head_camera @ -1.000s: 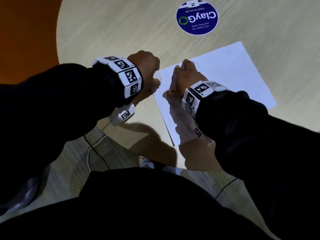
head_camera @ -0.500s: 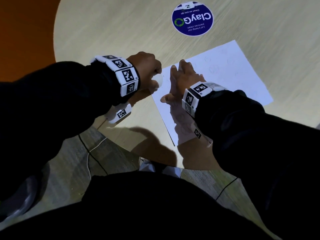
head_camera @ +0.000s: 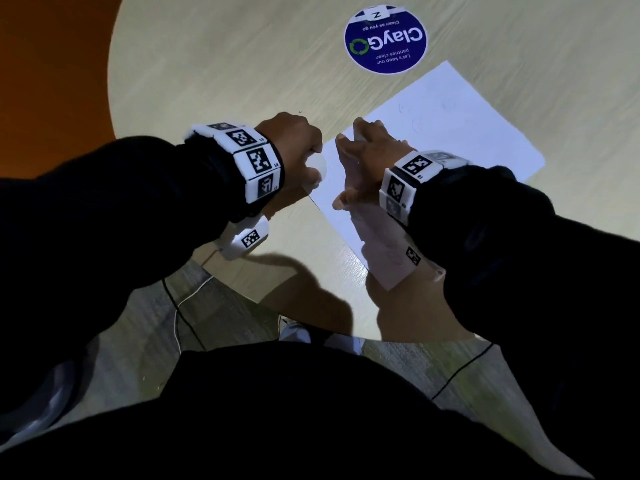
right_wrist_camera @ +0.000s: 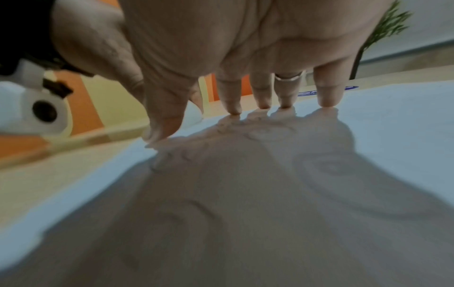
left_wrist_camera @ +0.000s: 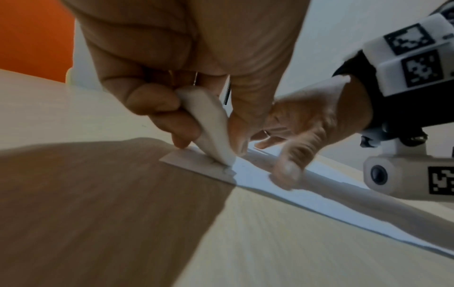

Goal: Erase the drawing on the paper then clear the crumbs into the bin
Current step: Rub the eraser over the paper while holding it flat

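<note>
A white sheet of paper [head_camera: 450, 140] lies at an angle on the round light wood table [head_camera: 214, 71]. Faint pencil marks [head_camera: 415, 123] show near its far part. My left hand [head_camera: 298, 157] grips a white eraser [left_wrist_camera: 211, 124], its tip pressed on the paper's near left corner [left_wrist_camera: 196, 161]. My right hand [head_camera: 367, 161] lies spread on the paper just right of it, its fingertips [right_wrist_camera: 326, 101] pressing the sheet [right_wrist_camera: 393, 136] flat. No bin is in view.
A round blue ClayGo sticker [head_camera: 385, 39] sits on the table beyond the paper. The table's near edge [head_camera: 311, 323] curves in front of my body, with cables [head_camera: 180, 306] on the floor below. An orange wall [head_camera: 52, 64] is at the left.
The left hand with the eraser has shifted slightly back and forth at the paper's left corner. The right hand stays pressed on the sheet.
</note>
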Demonstrator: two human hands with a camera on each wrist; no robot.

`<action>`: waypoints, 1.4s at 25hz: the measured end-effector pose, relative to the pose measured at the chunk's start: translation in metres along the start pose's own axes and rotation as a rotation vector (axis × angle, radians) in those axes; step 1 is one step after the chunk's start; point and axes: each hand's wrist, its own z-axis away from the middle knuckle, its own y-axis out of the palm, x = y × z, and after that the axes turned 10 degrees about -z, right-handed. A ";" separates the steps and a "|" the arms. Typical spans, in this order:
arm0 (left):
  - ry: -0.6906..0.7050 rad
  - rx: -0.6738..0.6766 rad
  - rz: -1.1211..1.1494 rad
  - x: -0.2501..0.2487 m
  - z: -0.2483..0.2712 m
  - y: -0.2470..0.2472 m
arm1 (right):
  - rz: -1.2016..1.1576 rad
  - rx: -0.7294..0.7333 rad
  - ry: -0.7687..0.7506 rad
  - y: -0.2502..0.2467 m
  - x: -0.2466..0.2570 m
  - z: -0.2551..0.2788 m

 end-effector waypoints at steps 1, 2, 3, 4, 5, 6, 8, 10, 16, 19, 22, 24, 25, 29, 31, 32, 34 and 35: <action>-0.004 0.003 0.014 -0.003 0.002 0.001 | -0.023 -0.019 0.014 0.001 0.003 0.000; -0.010 0.009 0.024 -0.005 0.003 0.002 | -0.041 -0.035 0.039 0.003 0.007 -0.001; -0.014 0.016 0.031 -0.006 0.005 0.003 | -0.052 -0.043 0.069 0.005 0.010 -0.002; -0.012 0.025 0.037 -0.007 0.005 0.003 | -0.058 -0.043 0.091 0.007 0.012 -0.004; -0.008 0.035 0.045 -0.006 0.006 0.002 | -0.059 -0.035 0.100 0.008 0.013 -0.005; -0.005 0.041 0.055 -0.006 0.005 -0.002 | -0.055 -0.024 0.101 0.009 0.013 -0.004; 0.008 0.019 0.067 -0.007 -0.003 -0.011 | -0.047 0.006 0.099 0.008 0.009 -0.001; 0.030 -0.016 0.064 -0.009 -0.011 -0.019 | -0.044 0.033 0.096 0.008 0.008 0.002; 0.113 0.038 0.014 -0.003 0.002 -0.005 | -0.046 0.056 0.105 0.007 0.008 0.005; 0.099 -0.040 0.025 -0.005 -0.009 -0.014 | -0.032 0.056 0.103 0.008 0.008 0.003; 0.141 0.001 0.014 -0.001 -0.007 -0.007 | -0.034 0.056 0.100 0.008 0.006 0.002; 0.153 0.014 0.007 0.000 -0.004 -0.004 | -0.039 0.054 0.097 0.008 0.005 0.003; 0.130 -0.004 0.011 -0.001 -0.006 -0.006 | -0.033 0.053 0.093 0.008 0.005 0.003; 0.122 -0.009 0.012 0.000 -0.008 -0.011 | -0.011 0.043 0.080 0.009 0.005 0.003; 0.164 0.015 -0.015 0.000 -0.004 -0.009 | -0.015 0.049 0.089 0.009 0.004 0.001; 0.158 0.012 -0.027 -0.001 -0.006 -0.009 | -0.015 0.049 0.091 0.009 0.004 0.001; 0.118 -0.010 -0.017 -0.004 -0.011 -0.014 | -0.019 0.040 0.086 0.011 0.004 0.001; 0.111 -0.019 -0.006 -0.005 -0.012 -0.016 | -0.018 0.032 0.077 0.011 0.003 0.000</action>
